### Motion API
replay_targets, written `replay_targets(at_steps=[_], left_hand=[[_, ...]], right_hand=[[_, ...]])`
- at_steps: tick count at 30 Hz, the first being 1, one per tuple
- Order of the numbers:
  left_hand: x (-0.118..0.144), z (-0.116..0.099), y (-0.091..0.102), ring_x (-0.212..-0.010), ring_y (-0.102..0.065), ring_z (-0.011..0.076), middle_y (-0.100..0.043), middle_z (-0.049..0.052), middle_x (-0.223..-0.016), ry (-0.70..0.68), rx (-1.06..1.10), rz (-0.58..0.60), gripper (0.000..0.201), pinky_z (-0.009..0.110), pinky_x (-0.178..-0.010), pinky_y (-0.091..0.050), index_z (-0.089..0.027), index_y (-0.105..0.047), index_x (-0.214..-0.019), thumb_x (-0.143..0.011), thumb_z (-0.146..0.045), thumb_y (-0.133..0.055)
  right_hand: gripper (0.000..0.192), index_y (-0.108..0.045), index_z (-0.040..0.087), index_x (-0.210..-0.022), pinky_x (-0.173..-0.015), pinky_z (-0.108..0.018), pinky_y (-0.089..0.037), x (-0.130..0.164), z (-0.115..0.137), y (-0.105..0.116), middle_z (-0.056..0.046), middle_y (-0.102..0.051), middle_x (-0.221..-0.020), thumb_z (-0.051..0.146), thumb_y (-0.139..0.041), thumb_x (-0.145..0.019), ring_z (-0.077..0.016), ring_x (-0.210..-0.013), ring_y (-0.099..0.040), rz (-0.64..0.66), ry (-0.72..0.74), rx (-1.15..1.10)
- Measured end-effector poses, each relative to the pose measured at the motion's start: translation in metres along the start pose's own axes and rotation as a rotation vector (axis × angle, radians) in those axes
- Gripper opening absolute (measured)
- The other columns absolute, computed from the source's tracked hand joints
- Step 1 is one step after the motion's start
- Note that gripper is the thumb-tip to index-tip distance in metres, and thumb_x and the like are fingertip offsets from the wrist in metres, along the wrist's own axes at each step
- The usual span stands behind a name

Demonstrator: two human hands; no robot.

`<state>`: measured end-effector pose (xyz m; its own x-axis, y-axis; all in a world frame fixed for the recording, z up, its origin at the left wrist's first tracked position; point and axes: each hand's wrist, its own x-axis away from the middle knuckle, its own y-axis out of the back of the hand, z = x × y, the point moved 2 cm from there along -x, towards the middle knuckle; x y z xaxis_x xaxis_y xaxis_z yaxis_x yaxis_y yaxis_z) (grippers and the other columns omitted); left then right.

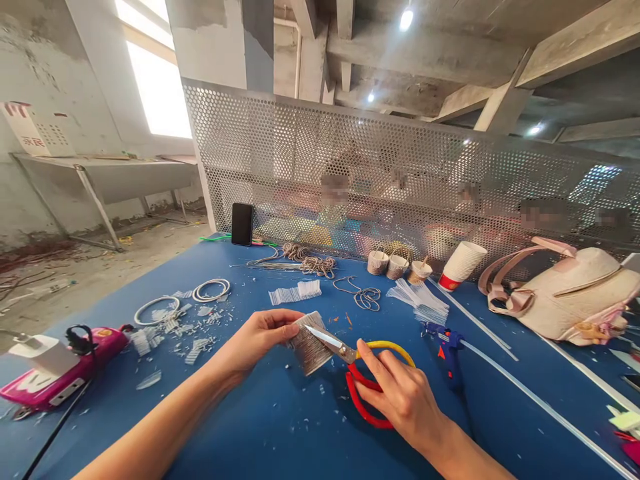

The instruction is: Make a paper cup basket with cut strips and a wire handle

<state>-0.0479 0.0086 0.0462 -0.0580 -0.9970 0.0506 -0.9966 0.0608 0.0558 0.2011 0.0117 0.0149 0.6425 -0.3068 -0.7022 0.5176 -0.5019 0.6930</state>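
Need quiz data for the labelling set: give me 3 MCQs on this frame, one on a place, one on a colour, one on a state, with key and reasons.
1. Where does the black phone stand?
A. flat by the glue gun
B. upright against the perforated screen
C. on the pink bag

2. What colour are the handles of the scissors?
A. red and yellow
B. all black
C. green

3. What is the left hand doing?
A. resting empty on the table
B. holding the small wrapped cup
C. gripping the glue gun

Key: 1 B, it leans at the perforated screen. 2 A, one loop is red, one yellow, in the right hand. 3 B, its fingers pinch the small wrapped cup at the blades.
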Motion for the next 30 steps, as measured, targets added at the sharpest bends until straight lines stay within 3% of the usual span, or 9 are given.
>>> replay_targets(at_steps=[8, 17, 26, 30], left_hand=[[-0.001, 0.001, 0.001, -0.081, -0.060, 0.0224, -0.074, 0.007, -0.089, 0.008, -0.053, 0.020, 0.034, 0.035, -0.077, -0.042, -0.017, -0.074, -0.091, -0.067, -0.042, -0.069], [-0.002, 0.000, 0.003, -0.091, -0.061, 0.0232, -0.074, 0.003, -0.095, 0.018, -0.110, 0.131, 0.027, 0.034, -0.084, -0.042, -0.021, -0.074, -0.091, -0.072, -0.038, -0.066], [-0.002, 0.000, 0.006, -0.083, -0.062, 0.0187, -0.074, 0.000, -0.089, 0.043, -0.162, 0.228, 0.024, 0.029, -0.079, -0.043, -0.022, -0.074, -0.092, -0.074, -0.035, -0.065], [-0.005, 0.000, 0.011, -0.088, -0.062, 0.0204, -0.074, 0.001, -0.092, 0.019, -0.161, 0.196, 0.024, 0.031, -0.083, -0.044, -0.023, -0.074, -0.092, -0.075, -0.035, -0.064]], right_hand=[[0.040, -0.050, 0.004, -0.127, -0.046, -0.024, -0.046, -0.001, -0.004, 0.005, -0.002, -0.055, -0.065, 0.026, -0.046, -0.095, -0.0131, -0.052, -0.056, 0.043, 0.045, -0.006], [0.039, -0.047, 0.005, -0.128, -0.049, -0.023, -0.047, -0.002, -0.011, 0.009, -0.003, -0.058, -0.066, 0.028, -0.040, -0.097, -0.0130, -0.055, -0.058, 0.102, 0.109, -0.040], [0.034, -0.054, 0.004, -0.121, -0.046, -0.024, -0.044, -0.004, -0.012, 0.012, -0.002, -0.056, -0.062, 0.025, -0.044, -0.096, -0.0122, -0.050, -0.055, 0.091, 0.177, -0.040], [0.033, -0.055, 0.005, -0.119, -0.051, -0.025, -0.047, -0.001, -0.011, 0.015, -0.003, -0.058, -0.065, 0.024, -0.047, -0.094, -0.0137, -0.054, -0.057, 0.109, 0.240, -0.070]])
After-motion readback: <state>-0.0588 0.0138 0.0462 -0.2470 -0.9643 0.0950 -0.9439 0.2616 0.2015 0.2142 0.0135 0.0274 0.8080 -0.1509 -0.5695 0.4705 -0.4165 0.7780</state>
